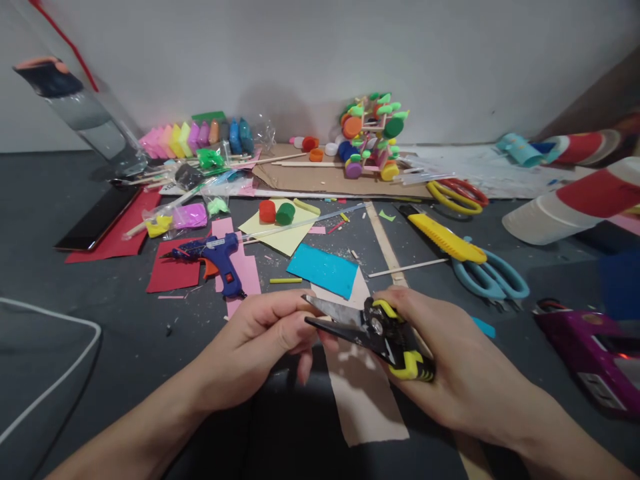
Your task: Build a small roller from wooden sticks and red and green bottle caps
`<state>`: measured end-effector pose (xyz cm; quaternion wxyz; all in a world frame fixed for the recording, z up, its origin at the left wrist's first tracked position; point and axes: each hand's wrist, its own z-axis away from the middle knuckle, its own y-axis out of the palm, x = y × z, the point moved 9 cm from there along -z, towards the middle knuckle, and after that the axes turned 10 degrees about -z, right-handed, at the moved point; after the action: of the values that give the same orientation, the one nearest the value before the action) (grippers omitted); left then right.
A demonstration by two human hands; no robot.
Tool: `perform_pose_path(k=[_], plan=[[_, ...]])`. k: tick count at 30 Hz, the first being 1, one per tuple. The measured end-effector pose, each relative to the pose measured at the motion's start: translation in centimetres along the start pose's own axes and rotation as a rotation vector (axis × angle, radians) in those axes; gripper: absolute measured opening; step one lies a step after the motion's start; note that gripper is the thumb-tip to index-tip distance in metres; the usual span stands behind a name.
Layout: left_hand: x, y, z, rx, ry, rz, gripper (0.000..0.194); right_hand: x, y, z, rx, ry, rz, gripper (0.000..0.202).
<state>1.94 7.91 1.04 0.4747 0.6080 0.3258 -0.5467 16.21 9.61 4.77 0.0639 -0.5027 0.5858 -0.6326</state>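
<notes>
Right hand point(447, 357): gripping yellow-black snips point(376, 325) with parted blades.
Left hand point(267, 340): pinching narrowly at the snips' tips, perhaps holding something; cannot tell.
Blue paper point(324, 268): lying just beyond.

We are at a craft worktable point(135, 333), as the hot glue gun point(220, 260), utility knife point(445, 237), yellow-and-black snips point(376, 326), blue-handled scissors point(473, 279) and cut blue paper point(324, 269) show.
</notes>
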Motion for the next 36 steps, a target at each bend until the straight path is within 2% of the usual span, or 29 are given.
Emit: perform_pose_path(k=[7,10,15,23,30,36], plan=[[0.7,0.8,-0.2,0.071,-0.059,0.193,0.030,0.3,-0.1,0.4,-0.057,-0.047,0.102,0.014],[0.7,0.9,-0.2,0.084,-0.054,0.224,0.029,0.1,-0.1,0.4,-0.078,-0.029,0.051,0.016],[0.8,1.2,-0.2,0.115,-0.079,0.276,0.030,-0.7,0.2,0.4,-0.044,0.048,-0.063,0.020],[1.8,1.5,0.1,0.213,-0.135,0.312,0.029,0.0,0.3,-0.1,-0.003,0.005,-0.021,0.015],[2.0,1.1,0.2,0.195,-0.115,0.305,0.023,0.3,0.1,0.1,-0.009,-0.008,0.010,0.015],[1.8,1.4,0.0,0.192,-0.125,0.318,0.027,-0.1,0.3,0.3,-0.002,-0.005,0.039,0.012]])
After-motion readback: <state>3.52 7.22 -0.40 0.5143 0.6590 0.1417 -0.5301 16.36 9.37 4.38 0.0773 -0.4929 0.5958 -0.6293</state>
